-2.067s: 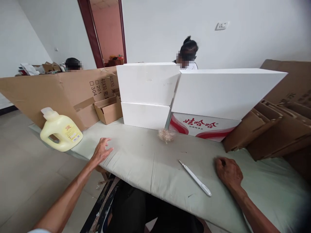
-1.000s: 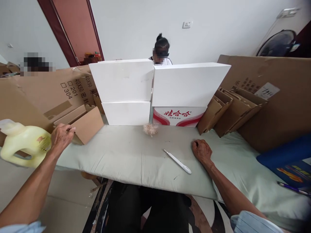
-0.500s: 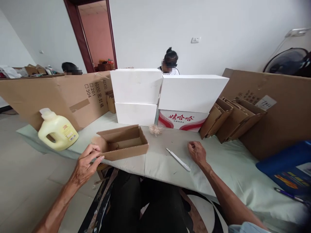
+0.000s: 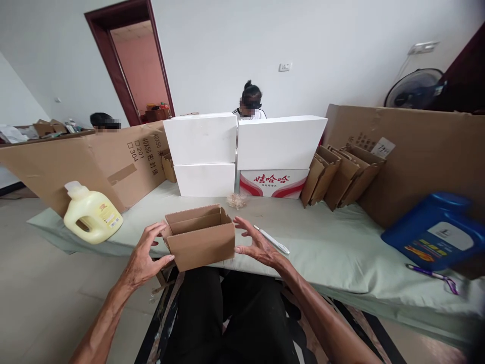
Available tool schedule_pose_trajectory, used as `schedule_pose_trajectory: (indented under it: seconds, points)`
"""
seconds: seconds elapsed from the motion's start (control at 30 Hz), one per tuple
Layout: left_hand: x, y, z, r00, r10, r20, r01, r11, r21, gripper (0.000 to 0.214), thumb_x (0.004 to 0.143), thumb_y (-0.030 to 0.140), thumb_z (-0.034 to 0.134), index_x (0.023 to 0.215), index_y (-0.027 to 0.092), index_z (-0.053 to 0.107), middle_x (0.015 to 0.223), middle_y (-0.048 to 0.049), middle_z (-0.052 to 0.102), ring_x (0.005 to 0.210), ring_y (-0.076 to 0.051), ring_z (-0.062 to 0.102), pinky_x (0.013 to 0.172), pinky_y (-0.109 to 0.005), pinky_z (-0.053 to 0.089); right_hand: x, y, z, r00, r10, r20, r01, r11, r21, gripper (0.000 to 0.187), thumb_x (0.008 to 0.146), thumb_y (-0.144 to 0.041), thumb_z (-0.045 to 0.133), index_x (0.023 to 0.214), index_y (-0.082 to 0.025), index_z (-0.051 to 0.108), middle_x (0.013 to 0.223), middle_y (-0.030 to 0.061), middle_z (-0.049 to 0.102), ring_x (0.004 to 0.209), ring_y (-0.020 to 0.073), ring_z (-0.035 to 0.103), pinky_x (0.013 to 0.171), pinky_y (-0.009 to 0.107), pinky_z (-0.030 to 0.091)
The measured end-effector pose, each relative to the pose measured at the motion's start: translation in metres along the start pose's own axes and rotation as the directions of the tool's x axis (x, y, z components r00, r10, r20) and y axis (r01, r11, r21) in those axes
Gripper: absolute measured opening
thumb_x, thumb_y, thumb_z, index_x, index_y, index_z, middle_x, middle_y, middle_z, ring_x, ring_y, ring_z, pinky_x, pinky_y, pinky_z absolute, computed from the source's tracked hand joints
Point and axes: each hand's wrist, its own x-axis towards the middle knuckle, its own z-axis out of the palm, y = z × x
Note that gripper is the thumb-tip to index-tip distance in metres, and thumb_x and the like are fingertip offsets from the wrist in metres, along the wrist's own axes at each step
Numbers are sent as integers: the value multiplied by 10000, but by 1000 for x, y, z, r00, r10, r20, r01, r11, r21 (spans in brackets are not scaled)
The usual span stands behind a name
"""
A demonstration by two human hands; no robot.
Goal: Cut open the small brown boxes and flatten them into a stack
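Observation:
An open-topped cardboard box (image 4: 204, 247) sits at the front edge of the table, its long brown side facing me. My left hand (image 4: 146, 255) grips its left end, fingers behind and thumb low at the front corner. At the right end, my right hand (image 4: 257, 242) has its fingertips and thumb against the edge, fingers curved and apart, so the box is held between both hands. Just beyond my right hand lies a white utility knife (image 4: 272, 240). A small clear bag of tan bits (image 4: 237, 201), its contents too small to name, lies behind the box.
White boxes (image 4: 200, 141) and a printed red-and-white carton (image 4: 273, 183) stand stacked at the back. Folded cardboard boxes (image 4: 346, 177) lean right. A yellow jug (image 4: 93, 215) stands left, a blue bottle (image 4: 435, 230) and purple pen (image 4: 432, 274) right. A person (image 4: 250, 101) sits beyond.
My right hand has moved left from the table to the box's right end. The box has turned and come nearer me, with my left hand still at its left end. The view has shifted.

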Motion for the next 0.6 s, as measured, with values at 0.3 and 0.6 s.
schedule_pose_trajectory:
  seconds: [0.3, 0.6]
  points:
    - [-7, -53, 13, 992, 19, 125, -44, 979, 200, 1257, 735, 299, 919, 1738, 301, 161, 1752, -203, 394, 1575, -432, 477, 1215, -600, 508, 0, 28, 27, 994, 76, 74, -77, 997, 9, 1022, 893, -718, 792, 1734, -366, 330, 1715, 146, 464, 1488, 391, 516, 1163, 581, 470]
    - [-13, -64, 44, 994, 18, 111, -35, 987, 158, 1120, 815, 344, 844, 1735, 283, 209, 1700, -218, 458, 1575, -429, 479, 1217, -594, 499, 5, 32, 42, 999, 37, 1, -37, 999, -3, 768, 997, -788, 578, 1528, -234, 619, 1353, 134, 733, 1149, 320, 662, 958, 453, 569]
